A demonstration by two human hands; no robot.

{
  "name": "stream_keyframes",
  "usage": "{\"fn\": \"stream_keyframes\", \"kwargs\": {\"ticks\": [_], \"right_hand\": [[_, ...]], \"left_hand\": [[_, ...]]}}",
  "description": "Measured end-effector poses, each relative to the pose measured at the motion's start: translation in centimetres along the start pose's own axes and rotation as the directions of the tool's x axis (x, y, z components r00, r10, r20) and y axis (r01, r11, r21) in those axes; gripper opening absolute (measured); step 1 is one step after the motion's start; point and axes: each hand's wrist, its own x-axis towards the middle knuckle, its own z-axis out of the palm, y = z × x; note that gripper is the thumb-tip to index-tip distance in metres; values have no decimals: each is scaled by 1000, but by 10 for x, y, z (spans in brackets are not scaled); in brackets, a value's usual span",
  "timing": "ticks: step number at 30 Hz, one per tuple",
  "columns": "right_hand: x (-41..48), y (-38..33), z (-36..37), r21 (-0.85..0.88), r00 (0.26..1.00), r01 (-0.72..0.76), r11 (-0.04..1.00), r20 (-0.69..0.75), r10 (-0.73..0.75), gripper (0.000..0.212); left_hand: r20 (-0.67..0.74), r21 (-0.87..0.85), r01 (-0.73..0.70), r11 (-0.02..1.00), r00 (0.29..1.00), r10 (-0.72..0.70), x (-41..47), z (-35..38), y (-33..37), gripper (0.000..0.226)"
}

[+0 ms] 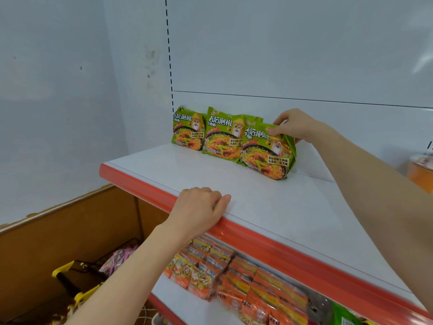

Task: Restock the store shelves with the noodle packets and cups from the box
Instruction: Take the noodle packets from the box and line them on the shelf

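Three green noodle packets stand upright in a row at the back of the top shelf (281, 207), against its white rear panel (304, 55): the left packet (187, 133), the middle packet (222, 137) and the right packet (267, 153). Each is a glossy, crinkled plastic pillow printed with a bowl of noodles, and each slightly overlaps its neighbour. The right hand (295, 124) pinches the right packet by its top edge, fingertips (274, 131) curled over the front of the seam and the rest of the hand behind it (the packet's foot sits on the shelf). The left hand (199, 207) rests knuckles-up at the shelf's front, fingers curled under and holding nothing, just above the smooth red edge strip (269, 242); whether the thumb hooks the lip is hard to tell. On the lower shelf (187, 303) lie stacked orange packets (234, 277), too blurred to count. One orange cup (419, 177) shows at the far right, and one cardboard box (58, 231) stands below left
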Motion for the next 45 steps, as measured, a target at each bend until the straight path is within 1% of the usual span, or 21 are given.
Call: {"fn": "stream_keyframes", "kwargs": {"ticks": [2, 4, 6, 9, 11, 13, 14, 15, 18, 21, 22, 25, 27, 30, 33, 36, 38, 41, 45], "right_hand": [[7, 3, -1, -99, 992, 34, 994, -116, -46, 36], [12, 5, 2, -188, 970, 95, 977, -204, -134, 32], [14, 8, 8, -250, 955, 137, 958, -222, -195, 28], [16, 11, 15, -391, 941, 125, 912, -244, -233, 27], [17, 15, 16, -561, 928, 87, 823, -254, -271, 24], [18, 19, 16, -724, 928, 32, 689, -235, -290, 24], [17, 20, 16, -764, 936, 9, 645, -220, -274, 27], [17, 21, 16, -777, 944, -3, 629, -209, -254, 31], [21, 24, 18, -749, 950, 5, 663, -203, -236, 36], [23, 28, 17, -635, 948, 35, 772, -224, -227, 32], [23, 29, 16, -614, 950, 45, 788, -217, -224, 34], [22, 32, 19, -665, 949, 79, 743, -178, -260, 35], [20, 34, 22, -676, 937, 89, 731, -194, -292, 33], [15, 33, 25, -643, 908, 109, 758, -246, -340, 35], [8, 21, 29, -588, 894, 146, 796, -266, -360, 34], [-1, -1, 39, -478, 893, 230, 848, -242, -379, 34], [-8, -20, 51, -410, 895, 299, 862, -193, -402, 33], [-18, -59, 72, -336, 874, 411, 848, -118, -471, 32], [-34, -119, 112, -228, 811, 560, 796, -47, -584, 30]], "left_hand": [[-3, 4, -5, 1000, 1000, 5, 0, 0, 0, 61], [-8, 4, -6, 1000, 1000, 6, 0, 0, 0, 61], [-13, -2, -7, 1000, 1000, 7, 1, 0, 0, 61], [-19, -4, -6, 1000, 1000, 6, 0, 1, 0, 62], [-20, 2, -9, 1000, 1000, 9, 0, 1, 0, 61], [-17, 8, -14, 1000, 1000, 14, 0, 2, -1, 59], [-14, 13, -16, 1000, 1000, 16, 0, 2, -1, 59], [-12, 16, -18, 1000, 1000, 18, 0, 2, -1, 58], [-17, 22, -22, 1000, 1000, 23, 1, 2, -1, 57], [-22, 24, -22, 999, 1000, 22, 0, 3, 0, 58], [-24, 19, -21, 1000, 999, 21, 0, 3, 0, 58], [-27, 12, -22, 1000, 999, 22, 0, 2, 0, 60], [-25, 15, -24, 1000, 999, 24, 0, 1, 1, 60], [-13, 28, -22, 999, 1000, 22, -1, 1, 1, 62], [-28, 62, -20, 998, 999, 22, -1, 0, 2, 66], [-65, 130, -25, 991, 997, 34, -2, -7, 4, 69], [-89, 137, -7, 991, 996, 19, -6, -15, 2, 67], [-140, 182, 47, 982, 990, -21, -22, -30, -6, 62], [-182, 202, 109, 973, 981, -72, -58, -53, -24, 52]]}}
